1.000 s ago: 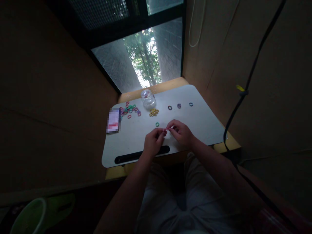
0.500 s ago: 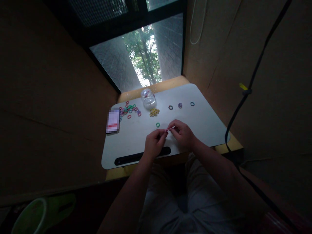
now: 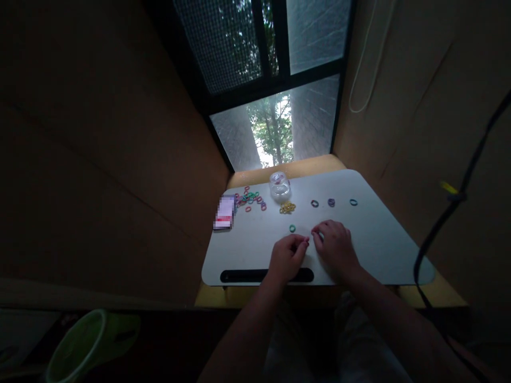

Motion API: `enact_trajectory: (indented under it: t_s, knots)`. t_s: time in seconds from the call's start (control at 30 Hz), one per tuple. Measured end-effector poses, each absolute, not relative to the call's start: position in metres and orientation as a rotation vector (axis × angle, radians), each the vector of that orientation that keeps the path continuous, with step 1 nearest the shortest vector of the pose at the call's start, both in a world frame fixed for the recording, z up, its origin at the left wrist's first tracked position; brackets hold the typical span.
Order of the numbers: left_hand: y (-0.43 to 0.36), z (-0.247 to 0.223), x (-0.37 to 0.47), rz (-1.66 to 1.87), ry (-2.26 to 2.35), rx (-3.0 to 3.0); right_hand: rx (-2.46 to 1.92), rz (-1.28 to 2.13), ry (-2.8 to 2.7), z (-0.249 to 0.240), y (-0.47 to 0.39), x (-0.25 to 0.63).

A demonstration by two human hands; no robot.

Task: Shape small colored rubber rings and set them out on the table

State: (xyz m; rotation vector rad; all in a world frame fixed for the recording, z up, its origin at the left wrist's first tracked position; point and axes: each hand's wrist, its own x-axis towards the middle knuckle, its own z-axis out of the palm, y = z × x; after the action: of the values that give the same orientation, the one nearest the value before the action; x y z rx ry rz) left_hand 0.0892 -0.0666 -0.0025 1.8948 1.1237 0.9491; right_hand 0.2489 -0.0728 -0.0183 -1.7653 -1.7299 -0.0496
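Note:
My left hand point(image 3: 287, 256) is closed in a pinch above the white lap table, with a tiny pinkish piece, perhaps a small band, at its fingertips. Just to its right, my right hand point(image 3: 334, 246) has its thumb and forefinger drawn together; what they hold, if anything, is too small to make out. A gap separates the two sets of fingertips. Beyond them lies a green ring-shaped band point(image 3: 293, 228). Farther back is a bunch of yellow bands point(image 3: 287, 207). Dark point(image 3: 315, 203), purple point(image 3: 331, 202) and blue bands point(image 3: 353, 202) lie in a row to the right.
A clear plastic jar point(image 3: 280, 186) stands at the back of the white table point(image 3: 247, 250). Mixed coloured bands point(image 3: 250, 199) lie at the left beside a phone point(image 3: 224, 211). A black slot point(image 3: 243, 275) runs along the front edge. A dark cable point(image 3: 439, 213) hangs at the right.
My hands, whose fingertips met around a small pinkish piece, are now slightly apart, the right one lower over the table. The view has tilted up and left, shifting everything right and down.

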Motion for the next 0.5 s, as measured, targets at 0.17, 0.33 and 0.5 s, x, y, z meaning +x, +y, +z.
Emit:
enact_trajectory:
  t_s: [0.17,0.33,0.5]
  knots:
    - [-0.067,-0.0025,0.0882,0.979,1.123,1.899,-1.733,-0.061,-1.755,-0.0194,-0.0731,0.2506]
    - [-0.0672,-0.002,0.0882,0.989,1.115,1.887,-1.737,-0.056,-1.771,-0.0211,-0.0724,0.2513]
    - [-0.0669,-0.0025,0.0885,1.013,1.1,1.843,-1.746,-0.068,-1.742,-0.0224,-0.0725,0.2512]
